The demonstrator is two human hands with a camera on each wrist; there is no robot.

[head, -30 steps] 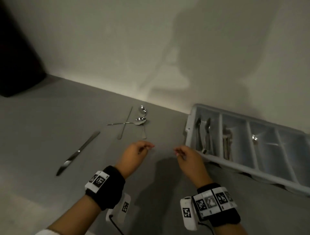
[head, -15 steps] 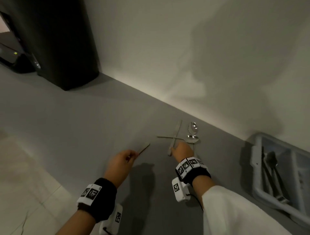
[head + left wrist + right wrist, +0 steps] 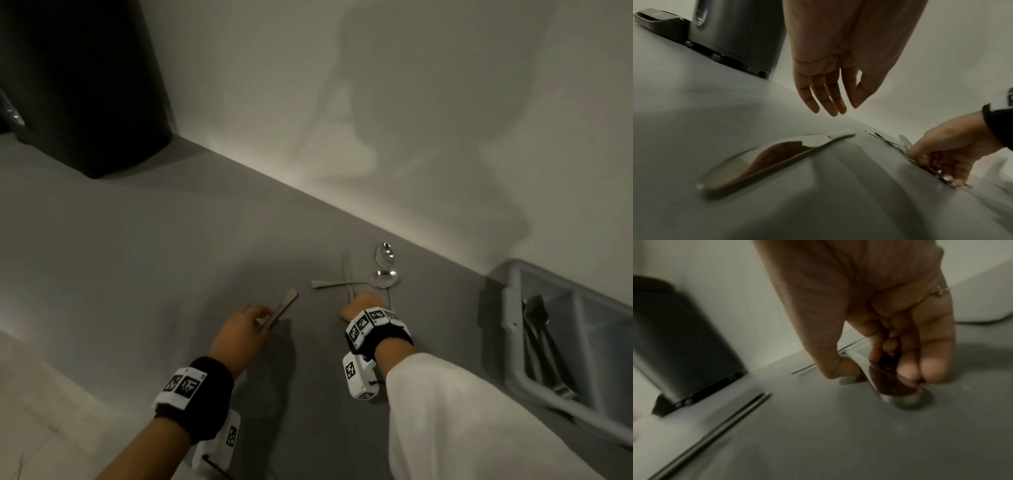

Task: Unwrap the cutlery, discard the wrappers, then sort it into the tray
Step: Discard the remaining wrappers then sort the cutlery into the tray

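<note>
A table knife (image 3: 283,306) lies on the grey table, handle end pointing away. My left hand (image 3: 262,315) hovers just above it; in the left wrist view its fingers (image 3: 830,97) are straight over the blade (image 3: 777,155) and grip nothing. To the right lie a second knife (image 3: 346,267) and two spoons (image 3: 383,279), crossed in a small pile. My right hand (image 3: 359,303) is down on that pile. Its thumb and fingers pinch the second knife (image 3: 865,368) against the table. No wrappers are in view.
The grey cutlery tray (image 3: 513,301) stands at the right by the wall, with dark utensils in its nearest compartment. A tall black bin (image 3: 85,85) stands at the back left. The table edge and pale floor (image 3: 41,411) are at the lower left.
Both hands moved left, away from the tray. The left hand came over the lone knife and the right hand went down onto the pile and pinched the second knife.
</note>
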